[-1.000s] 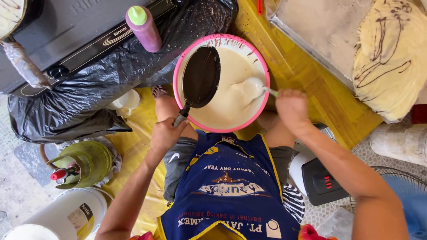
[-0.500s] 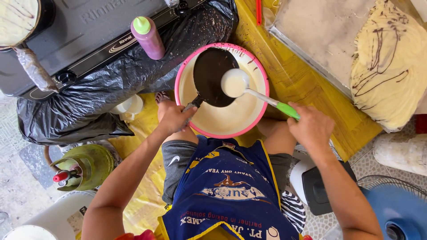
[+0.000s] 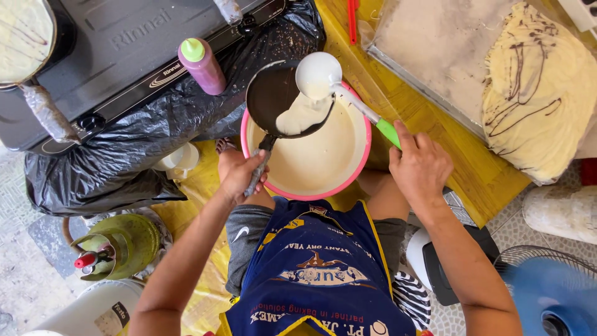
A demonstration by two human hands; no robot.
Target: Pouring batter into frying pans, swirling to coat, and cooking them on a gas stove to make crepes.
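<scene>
My left hand [image 3: 241,174] grips the handle of a small black pan [image 3: 273,96], held tilted over a pink-rimmed bowl [image 3: 364,165] of pale batter. My right hand [image 3: 420,165] holds a ladle by its green handle [image 3: 388,132]. The white ladle cup [image 3: 317,73] is tipped at the pan's far edge, and batter [image 3: 301,115] runs across the pan's dark surface. The bowl sits on the floor mat just in front of my knees and blue apron [image 3: 317,274].
A grey gas stove [image 3: 137,50] on black plastic lies at upper left, with another pan [image 3: 22,37] on it and a purple squeeze bottle [image 3: 202,65] beside it. A stack of thin crepes [image 3: 538,93] lies at right. A green gas cylinder [image 3: 121,246] and a blue fan [image 3: 547,295] flank me.
The ladle rose out of the bowl's batter and now tips over the pan. Batter has spread onto the pan, which moved slightly toward the bowl's far rim.
</scene>
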